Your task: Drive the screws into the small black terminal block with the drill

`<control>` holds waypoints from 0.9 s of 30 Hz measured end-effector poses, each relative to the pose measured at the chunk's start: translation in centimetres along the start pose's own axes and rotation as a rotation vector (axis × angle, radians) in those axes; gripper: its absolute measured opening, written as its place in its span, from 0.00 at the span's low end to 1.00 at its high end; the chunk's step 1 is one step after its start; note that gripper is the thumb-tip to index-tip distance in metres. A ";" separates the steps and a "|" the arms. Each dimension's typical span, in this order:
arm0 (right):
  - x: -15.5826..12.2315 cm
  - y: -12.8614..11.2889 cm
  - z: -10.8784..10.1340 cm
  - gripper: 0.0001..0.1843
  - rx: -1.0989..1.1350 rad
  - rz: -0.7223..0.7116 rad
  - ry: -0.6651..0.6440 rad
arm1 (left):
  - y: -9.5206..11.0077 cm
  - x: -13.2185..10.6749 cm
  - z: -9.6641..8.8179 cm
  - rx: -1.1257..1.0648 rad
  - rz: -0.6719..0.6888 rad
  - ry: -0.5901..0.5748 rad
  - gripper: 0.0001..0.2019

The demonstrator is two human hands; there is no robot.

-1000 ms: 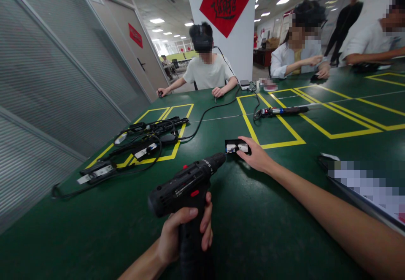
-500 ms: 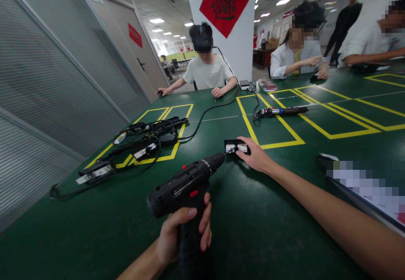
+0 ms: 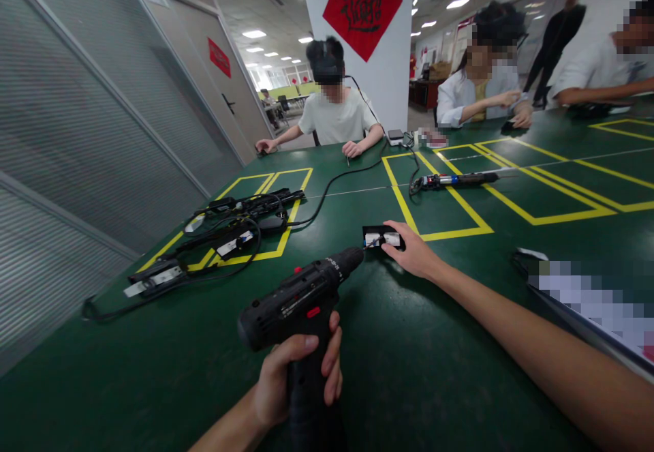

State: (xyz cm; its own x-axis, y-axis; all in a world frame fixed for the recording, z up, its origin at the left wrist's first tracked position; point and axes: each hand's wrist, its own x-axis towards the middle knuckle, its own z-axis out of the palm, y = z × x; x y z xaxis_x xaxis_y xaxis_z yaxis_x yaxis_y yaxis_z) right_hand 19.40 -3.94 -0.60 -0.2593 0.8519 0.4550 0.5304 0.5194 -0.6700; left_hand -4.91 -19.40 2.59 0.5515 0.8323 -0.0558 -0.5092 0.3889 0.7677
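- Left grip (image 3: 293, 380) clasps the drill (image 3: 296, 298) by its handle, bit tip at a small black part (image 3: 382, 237)
- Right grip (image 3: 413, 254) holds that part down on the green counter (image 3: 434, 370)
- Tangled cables (image 3: 229, 227) lie well apart, to the left

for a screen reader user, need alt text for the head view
The left hand grips a black drill, its bit at a small black part that the right hand holds on a green table. Cabled devices lie to the left; people sit across.

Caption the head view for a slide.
Left hand points black drill at small black part steadied by right hand.
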 end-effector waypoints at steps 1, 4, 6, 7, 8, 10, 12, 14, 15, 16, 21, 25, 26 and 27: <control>0.0 0.0 0.0 0.22 0.001 -0.001 -0.001 | 0.0 0.0 0.0 0.003 0.001 -0.002 0.12; 0.0 0.0 0.0 0.22 0.003 -0.006 -0.002 | 0.0 -0.1 0.0 0.010 0.001 0.008 0.12; 0.1 0.0 0.0 0.22 0.002 -0.007 0.001 | 0.0 -0.1 0.1 0.009 -0.002 0.015 0.13; 0.1 0.0 0.0 0.22 0.002 -0.008 0.003 | 0.0 -0.1 0.1 0.006 -0.001 0.016 0.13; 0.1 0.1 0.1 0.21 0.001 -0.008 0.005 | 0.0 -0.1 0.1 0.004 0.001 0.016 0.13; 0.1 0.1 0.1 0.21 0.000 -0.008 0.007 | 0.0 -0.1 0.2 0.002 0.002 0.013 0.13; 0.1 0.2 0.1 0.21 0.001 -0.006 0.006 | 0.0 -0.1 0.2 0.005 -0.001 0.014 0.13; 0.1 0.2 0.1 0.21 0.002 -0.005 0.007 | 0.1 0.0 0.2 0.009 -0.004 0.014 0.13; 0.1 0.3 0.1 0.21 0.003 -0.006 0.006 | 0.1 0.0 0.2 0.010 -0.005 0.015 0.13; 0.1 0.3 0.1 0.21 0.005 -0.006 0.005 | 0.1 0.0 0.2 0.011 -0.006 0.018 0.13; 0.1 0.3 0.1 0.22 0.012 -0.008 0.004 | 0.1 0.0 0.2 0.001 -0.007 0.021 0.13; 0.1 0.3 0.1 0.22 0.019 -0.005 -0.002 | 0.0 -0.1 0.0 0.005 -0.003 0.020 0.13; 0.1 0.2 0.0 0.22 0.020 -0.005 -0.004 | 0.0 -0.1 0.0 0.007 -0.002 0.020 0.13; 0.1 0.2 0.0 0.22 0.021 -0.004 -0.006 | 0.0 -0.1 0.0 0.009 -0.001 0.020 0.12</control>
State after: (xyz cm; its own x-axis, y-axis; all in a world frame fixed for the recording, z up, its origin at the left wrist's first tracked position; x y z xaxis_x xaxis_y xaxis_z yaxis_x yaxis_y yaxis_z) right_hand 19.47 -3.75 -0.74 -0.2666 0.8502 0.4540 0.5124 0.5240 -0.6803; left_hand -4.94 -19.46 2.57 0.5386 0.8397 -0.0688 -0.5030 0.3860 0.7733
